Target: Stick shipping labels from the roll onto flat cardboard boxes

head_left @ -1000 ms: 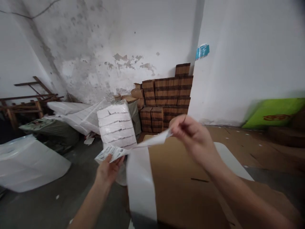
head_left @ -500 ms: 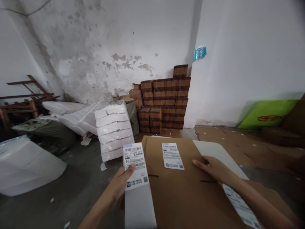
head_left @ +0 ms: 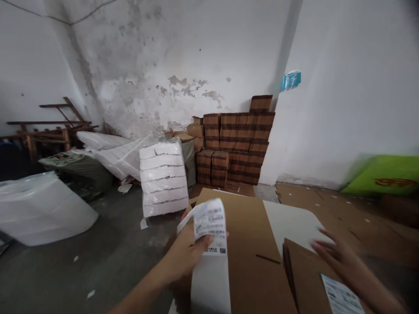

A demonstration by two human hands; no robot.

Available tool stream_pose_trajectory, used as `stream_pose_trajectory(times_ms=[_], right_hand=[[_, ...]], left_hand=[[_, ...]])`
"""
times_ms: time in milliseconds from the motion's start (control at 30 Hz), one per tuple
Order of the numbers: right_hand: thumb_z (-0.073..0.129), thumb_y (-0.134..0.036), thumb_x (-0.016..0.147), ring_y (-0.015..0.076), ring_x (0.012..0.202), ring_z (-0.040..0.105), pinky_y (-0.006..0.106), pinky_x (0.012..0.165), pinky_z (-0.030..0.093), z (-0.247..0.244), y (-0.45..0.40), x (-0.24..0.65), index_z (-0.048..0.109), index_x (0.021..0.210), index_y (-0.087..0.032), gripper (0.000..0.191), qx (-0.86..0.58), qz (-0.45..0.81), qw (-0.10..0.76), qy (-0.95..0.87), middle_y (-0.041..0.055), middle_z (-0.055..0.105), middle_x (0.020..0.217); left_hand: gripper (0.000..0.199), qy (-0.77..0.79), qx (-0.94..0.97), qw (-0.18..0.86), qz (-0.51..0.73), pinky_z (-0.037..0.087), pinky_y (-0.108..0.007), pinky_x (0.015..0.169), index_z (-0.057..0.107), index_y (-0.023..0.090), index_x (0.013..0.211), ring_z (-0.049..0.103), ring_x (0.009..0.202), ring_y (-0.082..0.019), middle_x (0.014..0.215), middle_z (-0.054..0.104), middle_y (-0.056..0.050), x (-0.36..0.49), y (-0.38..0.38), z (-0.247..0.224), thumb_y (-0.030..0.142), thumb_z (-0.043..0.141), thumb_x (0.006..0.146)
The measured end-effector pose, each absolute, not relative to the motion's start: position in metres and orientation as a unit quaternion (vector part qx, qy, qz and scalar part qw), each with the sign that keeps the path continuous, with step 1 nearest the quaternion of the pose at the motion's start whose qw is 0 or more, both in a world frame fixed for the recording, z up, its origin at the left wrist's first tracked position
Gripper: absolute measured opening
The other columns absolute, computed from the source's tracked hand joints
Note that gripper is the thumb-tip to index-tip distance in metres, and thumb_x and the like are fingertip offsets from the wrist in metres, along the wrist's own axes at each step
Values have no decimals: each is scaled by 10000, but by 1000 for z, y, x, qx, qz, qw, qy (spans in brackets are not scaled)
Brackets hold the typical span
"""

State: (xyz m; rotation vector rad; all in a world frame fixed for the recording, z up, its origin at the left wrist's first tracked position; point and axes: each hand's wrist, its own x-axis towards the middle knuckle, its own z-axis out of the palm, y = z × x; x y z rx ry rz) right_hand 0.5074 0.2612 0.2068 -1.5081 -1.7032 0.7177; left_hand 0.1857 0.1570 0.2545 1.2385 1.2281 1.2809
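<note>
My left hand (head_left: 188, 248) pinches a strip of white shipping labels (head_left: 212, 279) between thumb and fingers. The strip's printed top end stands up and its blank lower part hangs toward me. Below and to the right of it lies a brown flat cardboard box (head_left: 252, 226) with a dark slot, no label showing on its visible face. Over a second brown cardboard piece (head_left: 304, 270) at the right, my right hand (head_left: 337, 255) hovers blurred, fingers apart, holding nothing. A shipping label (head_left: 342, 294) is on that piece, partly behind my forearm.
A white sheet (head_left: 294, 218) lies under the cardboard. Several bundles of flat cardboard (head_left: 242, 139) are stacked against the wall. A plastic-wrapped white stack (head_left: 163, 179), a white roll (head_left: 42, 209) and a green sack (head_left: 81, 172) stand on the floor at left. Cardboard sheets (head_left: 314, 198) cover floor at right.
My right hand has moved right and off the middle cardboard, whose labelled face no longer shows there. My left hand has raised and tilted the label strip. The view has shifted slightly left.
</note>
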Motion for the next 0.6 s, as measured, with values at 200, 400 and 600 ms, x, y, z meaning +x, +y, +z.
stream_pose_trajectory(times_ms=[200,400,600], right_hand=[[470,-246,873,169,992,570,317,836,473,270,209,369,523,1114,-268,248,-275,269,359,-850,35,614,1048],[452,-102,850,159,834,552,289,741,436,269,193,341,587,875,-213,176,-137,147,398,-895,24,614,832],[419,-330,895,146,751,535,253,650,433,295,237,354,505,868,-206,153,-281,287,492,-772,32,559,822]], left_hand=[[352,434,531,502,526,266,-347,1085,682,227,1024,452,1227,-250,1147,643,-45,196,139,264,137,687,684],[338,396,181,644,629,514,-294,784,629,33,1007,651,916,-245,950,694,-160,181,144,273,289,454,875],[222,428,69,492,755,520,-203,637,572,52,1002,663,703,-144,804,692,-75,100,166,231,97,388,887]])
